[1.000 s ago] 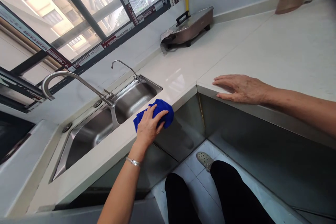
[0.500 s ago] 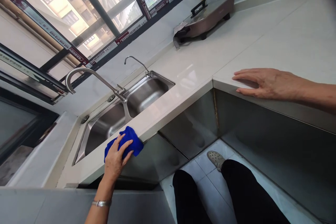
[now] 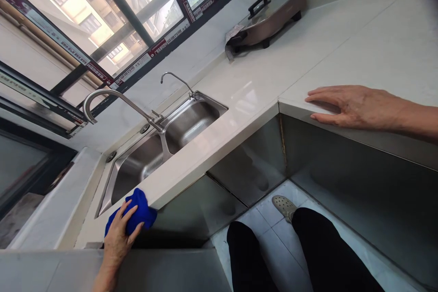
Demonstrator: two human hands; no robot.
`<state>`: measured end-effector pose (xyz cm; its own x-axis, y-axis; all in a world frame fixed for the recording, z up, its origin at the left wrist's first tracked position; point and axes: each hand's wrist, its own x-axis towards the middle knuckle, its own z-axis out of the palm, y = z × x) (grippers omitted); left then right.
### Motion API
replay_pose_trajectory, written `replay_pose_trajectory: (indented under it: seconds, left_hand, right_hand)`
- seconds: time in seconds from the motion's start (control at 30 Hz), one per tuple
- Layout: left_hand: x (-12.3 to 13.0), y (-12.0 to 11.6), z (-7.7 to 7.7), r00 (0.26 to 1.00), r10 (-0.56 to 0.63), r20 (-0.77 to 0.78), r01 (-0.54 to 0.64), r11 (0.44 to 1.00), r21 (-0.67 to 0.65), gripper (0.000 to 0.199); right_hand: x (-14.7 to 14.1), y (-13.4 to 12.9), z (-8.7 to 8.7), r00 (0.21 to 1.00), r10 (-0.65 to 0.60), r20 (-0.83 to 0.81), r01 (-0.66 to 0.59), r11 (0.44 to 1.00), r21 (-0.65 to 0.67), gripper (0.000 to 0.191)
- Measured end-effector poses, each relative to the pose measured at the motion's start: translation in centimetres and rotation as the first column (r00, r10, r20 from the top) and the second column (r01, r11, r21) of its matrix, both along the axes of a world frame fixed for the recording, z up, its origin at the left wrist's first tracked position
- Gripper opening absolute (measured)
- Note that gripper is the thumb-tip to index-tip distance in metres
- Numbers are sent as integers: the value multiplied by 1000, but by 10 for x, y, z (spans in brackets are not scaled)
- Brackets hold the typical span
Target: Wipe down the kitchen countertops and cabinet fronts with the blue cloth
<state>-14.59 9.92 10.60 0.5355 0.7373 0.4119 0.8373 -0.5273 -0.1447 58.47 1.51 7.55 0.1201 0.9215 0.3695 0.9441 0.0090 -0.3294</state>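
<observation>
A bright blue cloth (image 3: 141, 210) lies over the front edge of the pale countertop (image 3: 191, 164), near its left end. My left hand (image 3: 119, 232) grips it from above, fingers bent over the fabric and pressing it against the edge. Just behind the cloth is the double-bowl steel sink (image 3: 132, 180). On the right, my right hand (image 3: 356, 107) rests on the other arm of the counter close to the inner corner, holding nothing, with thumb and fingers apart.
A curved steel faucet (image 3: 121, 96) and a thinner tap (image 3: 176, 75) rise behind the sink. A lidded electric pan (image 3: 273, 20) stands at the back by the wall. Dark cabinet doors (image 3: 246, 164) run below the counter. A window frame (image 3: 160, 48) borders the left side.
My left hand has slid the blue cloth down and to the left along the counter's front edge. My right hand stays in nearly the same place.
</observation>
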Motion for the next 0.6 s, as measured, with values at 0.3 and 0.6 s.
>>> replay_pose_trajectory:
  seconds: [0.3,0.6]
  left_hand:
    - [16,16,20,995,-38,-95,28,994,-105,66]
    - [110,36,24,997,-49,-59,21,920,-392,78]
  right_hand:
    - [8,7,-14,998,-66,25,66,998,5,59]
    - [2,9,-7,997,-77,-3,77,997,-6,59]
